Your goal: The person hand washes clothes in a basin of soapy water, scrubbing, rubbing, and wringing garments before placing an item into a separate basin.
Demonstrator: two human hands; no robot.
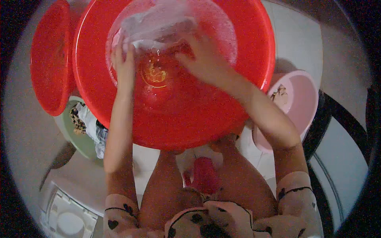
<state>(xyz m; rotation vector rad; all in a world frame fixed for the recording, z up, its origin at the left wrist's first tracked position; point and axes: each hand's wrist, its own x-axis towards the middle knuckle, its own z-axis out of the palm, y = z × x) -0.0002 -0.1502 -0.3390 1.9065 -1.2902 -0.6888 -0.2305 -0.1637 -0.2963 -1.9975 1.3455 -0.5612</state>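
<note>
A large red plastic basin (184, 125) fills the upper middle of the view, with water in its bottom. Wet white cloth (157, 26) lies in the water at the basin's far side, blurred at its top. My left hand (123, 59) touches the near left edge of the cloth, fingers pointing away from me; whether they grip it is unclear. My right hand (199, 56) is blurred by motion at the cloth's near right side, with thumb and fingers spread. Its fingertips are hard to make out against the cloth. A yellowish mark shows on the basin floor between both hands.
Another red basin (49, 59) stands at the far left. Below it, a green tub (82, 150) holds patterned and white clothes (89, 122). To the right, a pink tub (303, 98) holds some patterned cloth. A pinkish-red object (204, 175) is between my legs.
</note>
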